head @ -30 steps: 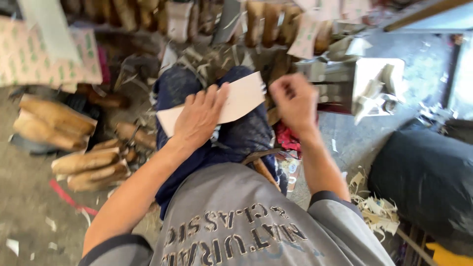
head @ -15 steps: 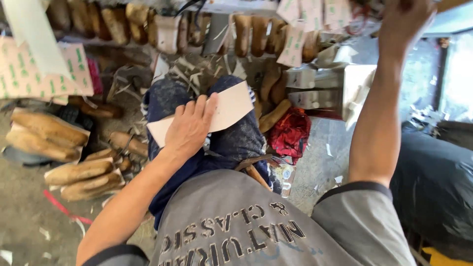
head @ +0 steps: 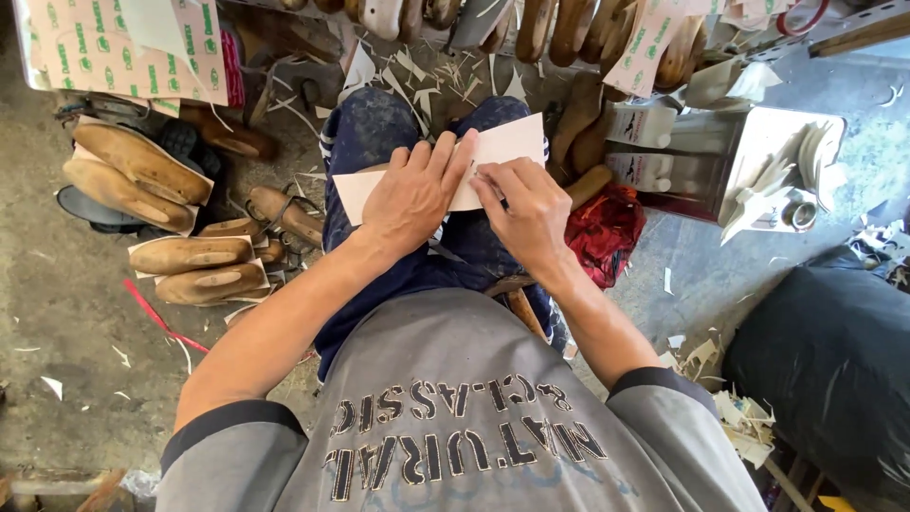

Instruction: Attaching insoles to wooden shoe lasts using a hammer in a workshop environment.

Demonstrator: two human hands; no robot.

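Observation:
A white card sheet (head: 507, 142) lies across my knees, on dark blue trousers (head: 370, 128). My left hand (head: 412, 194) rests flat on the middle of the sheet with its fingers spread, pressing it down. My right hand (head: 526, 213) touches the sheet just right of the left fingertips. Its thumb and fingers are pinched around a small thin thing that is mostly hidden. The left end of the sheet sticks out past my left wrist.
Wooden shoe lasts (head: 142, 166) lie on the concrete floor at left, and more (head: 550, 24) hang in a row at the top. A printed cardboard sheet (head: 114, 47) is at top left. A red cloth (head: 607, 232), a metal box (head: 758, 152) and a black bag (head: 825, 351) are at right.
My right hand, raised toward the shelf half a second ago, has come back down to the sheet. My left hand has stayed flat on the sheet.

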